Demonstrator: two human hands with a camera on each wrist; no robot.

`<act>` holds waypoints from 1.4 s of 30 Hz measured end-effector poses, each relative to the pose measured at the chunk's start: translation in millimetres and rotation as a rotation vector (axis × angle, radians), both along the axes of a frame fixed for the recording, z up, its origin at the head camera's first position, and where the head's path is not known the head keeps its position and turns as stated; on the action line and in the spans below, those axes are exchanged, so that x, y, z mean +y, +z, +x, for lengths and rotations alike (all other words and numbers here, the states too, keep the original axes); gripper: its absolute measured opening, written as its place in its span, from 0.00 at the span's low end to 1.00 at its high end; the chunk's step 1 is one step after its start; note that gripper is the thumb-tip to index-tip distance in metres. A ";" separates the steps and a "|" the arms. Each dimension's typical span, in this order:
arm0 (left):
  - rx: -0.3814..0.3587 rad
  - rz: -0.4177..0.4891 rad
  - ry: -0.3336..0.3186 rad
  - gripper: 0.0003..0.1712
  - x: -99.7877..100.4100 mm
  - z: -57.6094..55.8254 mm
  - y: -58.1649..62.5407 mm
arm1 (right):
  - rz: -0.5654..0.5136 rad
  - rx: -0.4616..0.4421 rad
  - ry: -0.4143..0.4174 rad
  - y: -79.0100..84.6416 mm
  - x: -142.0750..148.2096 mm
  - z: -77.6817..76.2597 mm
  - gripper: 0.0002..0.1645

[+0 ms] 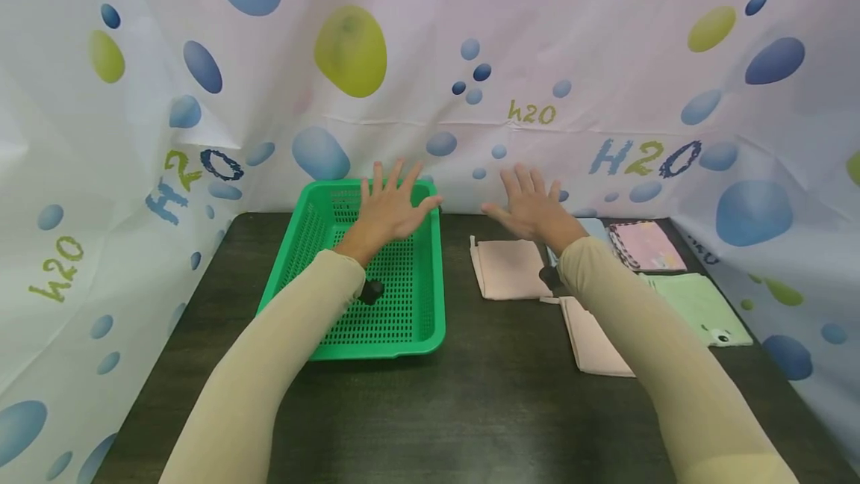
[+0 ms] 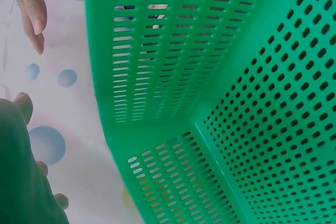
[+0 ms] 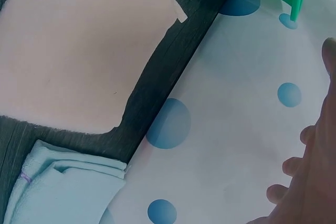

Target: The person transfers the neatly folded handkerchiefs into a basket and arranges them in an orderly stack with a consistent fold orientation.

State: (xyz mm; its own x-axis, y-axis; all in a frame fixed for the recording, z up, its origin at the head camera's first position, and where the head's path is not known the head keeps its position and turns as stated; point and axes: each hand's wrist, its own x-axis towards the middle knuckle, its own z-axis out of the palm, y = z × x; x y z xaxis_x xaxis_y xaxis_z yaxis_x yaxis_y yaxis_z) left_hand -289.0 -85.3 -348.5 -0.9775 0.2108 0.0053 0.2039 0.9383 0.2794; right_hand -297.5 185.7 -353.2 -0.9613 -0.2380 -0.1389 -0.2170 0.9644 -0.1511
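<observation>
My left hand (image 1: 393, 209) is held over the far part of a green plastic basket (image 1: 396, 327), fingers spread and straight, holding nothing. To its right, my right hand (image 1: 531, 208) hovers beyond a folded pale pink cloth (image 1: 510, 270), also with straight fingers and nothing in it. The left wrist view shows the basket's slotted walls (image 2: 173, 51) beside the left hand (image 2: 23, 166). In the right wrist view, the right hand (image 3: 310, 171) lies at the right edge, apart from the pink cloth (image 3: 84, 51) and a folded light blue cloth (image 3: 73, 187).
Partly under the right forearm lies another pale pink cloth (image 1: 598, 342). Farther right are a pink cloth with a patterned edge (image 1: 648, 246) and a light green one with a face (image 1: 702, 308). A printed white curtain (image 1: 416, 95) borders the dark table (image 1: 416, 424).
</observation>
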 end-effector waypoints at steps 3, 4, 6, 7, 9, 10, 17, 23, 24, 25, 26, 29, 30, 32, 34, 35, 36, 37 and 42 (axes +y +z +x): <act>-0.010 -0.008 0.007 0.48 -2.7 0.7 4.9 | -0.014 -0.001 0.012 0.4 -1.0 1.7 0.56; -0.018 -0.009 0.007 0.48 -3.7 1.0 7.0 | -0.019 -0.001 0.014 0.4 -1.1 2.3 0.55; -0.040 -0.012 0.007 0.47 -5.9 1.4 11.4 | -0.031 -0.001 0.015 0.1 -0.7 3.2 0.55; -0.049 -0.008 0.006 0.47 -7.2 1.9 13.7 | -0.039 -0.002 0.014 0.0 -0.4 3.9 0.55; -0.060 0.011 0.004 0.46 -10.4 3.1 18.1 | -0.053 -0.001 0.009 -0.2 0.2 4.5 0.54; -0.062 0.017 0.003 0.46 -12.1 3.7 20.1 | -0.058 0.000 0.007 -0.4 0.5 4.8 0.54; -0.055 0.054 0.003 0.44 -25.2 7.0 25.8 | -0.094 -0.042 -0.001 -0.1 4.1 7.7 0.53; -0.040 0.032 -0.017 0.43 -34.1 8.7 29.6 | -0.100 -0.086 -0.001 1.4 8.3 10.0 0.53; -0.041 0.027 -0.018 0.43 -35.8 9.1 30.6 | -0.100 -0.091 0.000 1.2 8.7 10.2 0.53; -0.042 0.024 -0.019 0.43 -37.5 9.6 31.6 | -0.101 -0.096 0.001 1.1 9.0 10.7 0.53; -0.045 0.021 -0.019 0.43 -39.3 10.1 32.8 | -0.103 -0.101 0.004 1.0 9.2 11.1 0.53; -0.045 0.018 -0.021 0.44 -45.7 11.7 36.1 | -0.106 -0.113 0.008 0.0 10.7 12.7 0.51; -0.042 0.019 -0.021 0.44 -48.1 12.2 37.4 | -0.108 -0.119 0.010 -0.7 11.4 13.0 0.50; -0.039 0.028 -0.026 0.44 -53.3 13.7 40.1 | -0.112 -0.127 0.015 -1.4 12.8 14.1 0.49; -0.039 0.039 -0.033 0.44 -58.9 15.0 42.2 | -0.117 -0.141 0.013 -2.8 14.6 15.3 0.49; -0.039 0.043 -0.037 0.44 -62.1 15.7 43.0 | -0.124 -0.151 0.012 -3.3 15.3 16.0 0.49; -0.039 0.050 -0.041 0.44 -65.5 16.3 43.6 | -0.129 -0.158 0.012 -4.0 16.2 16.5 0.49; -0.041 0.055 -0.046 0.44 -68.9 16.8 43.9 | -0.135 -0.166 0.011 -4.6 17.0 17.4 0.49; -0.043 0.057 -0.071 0.45 -86.9 17.8 44.6 | -0.140 -0.196 0.009 -8.8 21.5 21.3 0.48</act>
